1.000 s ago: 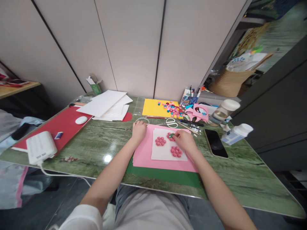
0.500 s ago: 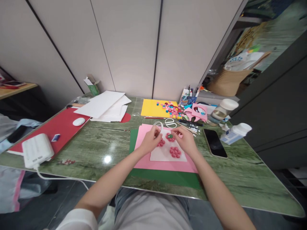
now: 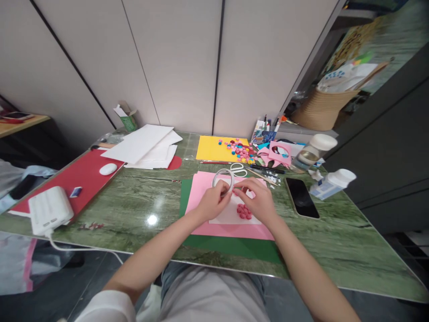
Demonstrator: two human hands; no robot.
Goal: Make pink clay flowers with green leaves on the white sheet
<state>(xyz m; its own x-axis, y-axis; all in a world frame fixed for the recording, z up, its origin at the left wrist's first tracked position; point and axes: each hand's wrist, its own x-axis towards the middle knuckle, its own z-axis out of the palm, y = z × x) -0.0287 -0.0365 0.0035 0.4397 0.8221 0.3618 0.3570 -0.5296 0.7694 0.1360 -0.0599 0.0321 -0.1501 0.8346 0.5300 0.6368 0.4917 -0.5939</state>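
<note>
My left hand is closed on a white tape roll, held upright above the pink paper. My right hand is pinched at the roll's right side, its fingertips touching the roll's edge. Under both hands lies a white sheet with a cluster of small pink discs stuck on it. The pink paper rests on a green sheet. What my right fingers pinch is too small to make out.
White scissors, a yellow sheet with several coloured discs, pink cut-outs and pens lie behind. A black phone, a glue bottle and a jar stand right. Red paper, white sheets, a mouse and a power bank lie left.
My left hand picked the tape roll off the table at the pink paper's far edge and brought it over the white sheet. My right hand rose from the discs to meet the roll.
</note>
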